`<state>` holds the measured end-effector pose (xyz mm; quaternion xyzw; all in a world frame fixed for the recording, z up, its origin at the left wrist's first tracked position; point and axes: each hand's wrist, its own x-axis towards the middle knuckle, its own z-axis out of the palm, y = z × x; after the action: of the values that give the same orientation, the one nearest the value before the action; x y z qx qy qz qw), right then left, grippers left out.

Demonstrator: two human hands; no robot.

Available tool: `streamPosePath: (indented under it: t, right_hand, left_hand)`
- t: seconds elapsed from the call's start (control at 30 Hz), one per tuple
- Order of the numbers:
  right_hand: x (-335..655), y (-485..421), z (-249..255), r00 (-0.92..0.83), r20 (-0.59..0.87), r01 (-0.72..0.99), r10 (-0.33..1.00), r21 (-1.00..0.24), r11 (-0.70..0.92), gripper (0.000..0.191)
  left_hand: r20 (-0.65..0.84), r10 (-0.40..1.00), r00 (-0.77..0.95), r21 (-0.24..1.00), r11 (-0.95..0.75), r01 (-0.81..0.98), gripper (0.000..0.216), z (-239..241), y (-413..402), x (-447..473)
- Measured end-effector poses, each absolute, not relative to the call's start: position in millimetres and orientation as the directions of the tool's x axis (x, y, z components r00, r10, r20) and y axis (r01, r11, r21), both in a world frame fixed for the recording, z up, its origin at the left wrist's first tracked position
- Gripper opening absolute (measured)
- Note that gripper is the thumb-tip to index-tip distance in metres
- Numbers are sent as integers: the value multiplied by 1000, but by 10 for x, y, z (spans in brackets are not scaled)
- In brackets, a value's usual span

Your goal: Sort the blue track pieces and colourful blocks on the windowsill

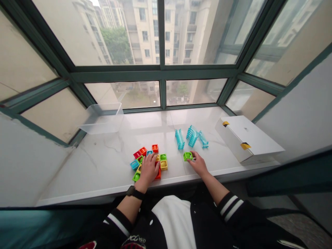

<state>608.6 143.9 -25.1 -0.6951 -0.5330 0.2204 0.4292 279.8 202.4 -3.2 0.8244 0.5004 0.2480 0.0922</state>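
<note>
My right hand is closed on a green toy block, a hollow cube with an opening, at the sill's front right of centre. My left hand lies over a cluster of coloured blocks; its fingertips reach among them, and whether they grip one cannot be seen. Around it show a red block, a blue block, a yellow block and a green block. Some blocks are partly hidden under the hand. Just beyond my right hand lie three clear blue ribbed track pieces.
A clear plastic bin stands at the back left of the white marble sill. To the right sits a white box with yellow-and-black tabs. Green-framed windows close off the back and sides.
</note>
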Motion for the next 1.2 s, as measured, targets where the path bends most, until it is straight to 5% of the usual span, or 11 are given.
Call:
streamPosePath:
  t: [1.2]
  right_hand:
    - [5986,1730,-529,213,224,738,951,-675,-6,50]
  left_hand:
    - [307,876,372,415,-475,776,39,-24,2022,2816]
